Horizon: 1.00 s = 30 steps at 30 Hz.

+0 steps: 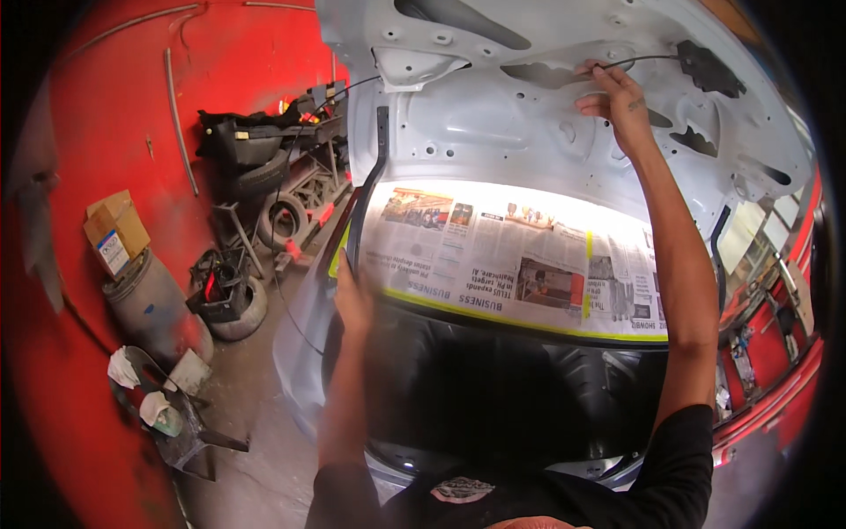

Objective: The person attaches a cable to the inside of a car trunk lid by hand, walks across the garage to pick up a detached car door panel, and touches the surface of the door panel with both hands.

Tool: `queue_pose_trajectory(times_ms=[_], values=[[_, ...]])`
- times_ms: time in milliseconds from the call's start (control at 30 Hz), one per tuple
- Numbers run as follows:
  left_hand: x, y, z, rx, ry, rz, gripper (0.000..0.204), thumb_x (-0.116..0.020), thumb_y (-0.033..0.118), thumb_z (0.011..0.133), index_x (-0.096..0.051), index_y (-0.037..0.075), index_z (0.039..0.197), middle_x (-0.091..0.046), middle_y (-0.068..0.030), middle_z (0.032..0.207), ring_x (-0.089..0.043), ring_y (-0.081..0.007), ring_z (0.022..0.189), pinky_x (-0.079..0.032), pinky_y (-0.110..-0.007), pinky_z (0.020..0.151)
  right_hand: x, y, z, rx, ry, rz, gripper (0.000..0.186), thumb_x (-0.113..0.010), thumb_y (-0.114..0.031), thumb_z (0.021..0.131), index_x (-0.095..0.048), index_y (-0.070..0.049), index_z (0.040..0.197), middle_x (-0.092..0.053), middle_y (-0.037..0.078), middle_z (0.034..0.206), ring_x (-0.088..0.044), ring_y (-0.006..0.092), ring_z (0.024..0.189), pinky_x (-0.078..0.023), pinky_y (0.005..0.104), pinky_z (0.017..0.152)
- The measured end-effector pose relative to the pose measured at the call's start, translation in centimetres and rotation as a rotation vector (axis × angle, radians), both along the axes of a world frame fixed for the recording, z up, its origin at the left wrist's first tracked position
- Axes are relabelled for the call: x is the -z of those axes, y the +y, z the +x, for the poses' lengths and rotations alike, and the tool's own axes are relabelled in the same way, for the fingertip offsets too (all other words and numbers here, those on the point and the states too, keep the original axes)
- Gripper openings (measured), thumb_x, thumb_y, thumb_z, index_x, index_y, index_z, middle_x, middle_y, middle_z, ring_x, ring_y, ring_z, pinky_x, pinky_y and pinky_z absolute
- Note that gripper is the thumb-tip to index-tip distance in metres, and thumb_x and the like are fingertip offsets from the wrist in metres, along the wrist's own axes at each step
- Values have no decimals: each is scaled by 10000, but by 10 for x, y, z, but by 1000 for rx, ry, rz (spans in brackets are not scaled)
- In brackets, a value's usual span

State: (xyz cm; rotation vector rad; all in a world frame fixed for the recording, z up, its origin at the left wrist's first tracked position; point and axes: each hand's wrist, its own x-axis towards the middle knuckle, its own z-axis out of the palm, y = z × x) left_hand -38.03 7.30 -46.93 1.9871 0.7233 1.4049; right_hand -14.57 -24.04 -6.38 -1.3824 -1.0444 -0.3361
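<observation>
Raised in front of me is the pale silver trunk lid (493,119), its bare inner side full of holes and cutouts. At its upper right, my right hand (627,101) pinches a thin black cable (650,58) between thumb and fingers. The cable runs right, to a dark opening in the lid. Lower down on the left, my left hand (351,295) is beside the black hinge arm (382,145); it is smeared by motion, so its grip is unclear. Another thin black wire (359,84) leaves the lid's left side and loops down outside the car.
Newspaper (493,256) edged with yellow tape covers the rear window, above the dark trunk opening (529,397). Along the red wall at left stand a grey drum (159,304) with a cardboard box (117,231), tires (282,220), black car parts (242,141) and a dark chair (189,423).
</observation>
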Motion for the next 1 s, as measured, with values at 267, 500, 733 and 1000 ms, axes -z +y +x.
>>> queue_pose_trajectory(times_ms=[267,500,733,1000], values=[[8,7,2,-24,-24,60,630,-566,100,1025,-310,81,1600,-543,-272,1444,-594,-482,1215,-509,-507,964,-3,-6,-8,24,23,-8,343,-561,-214,1048,-596,21,1294,-710,107,1235,-737,214,765,-606,292,684],[5,4,2,6,-1,18,614,-554,114,1031,-314,78,1596,-531,-263,1463,-598,-476,1212,-509,-513,958,-3,-7,-8,44,36,-2,344,-551,-217,1048,-588,10,1303,-706,106,1233,-727,208,765,-601,290,697],[10,7,2,2,-47,104,625,-558,134,1023,-312,96,1596,-524,-279,1467,-595,-496,1206,-508,-529,964,1,-8,-10,-20,31,25,321,-561,-173,1015,-597,6,1278,-723,112,1200,-741,244,749,-623,323,660],[8,5,1,38,-84,108,600,-572,83,1020,-347,32,1574,-517,-295,1474,-543,-474,1311,-459,-484,1065,-1,-11,-20,-24,69,14,318,-528,-212,1053,-600,19,1259,-697,106,1221,-725,195,732,-617,287,672]])
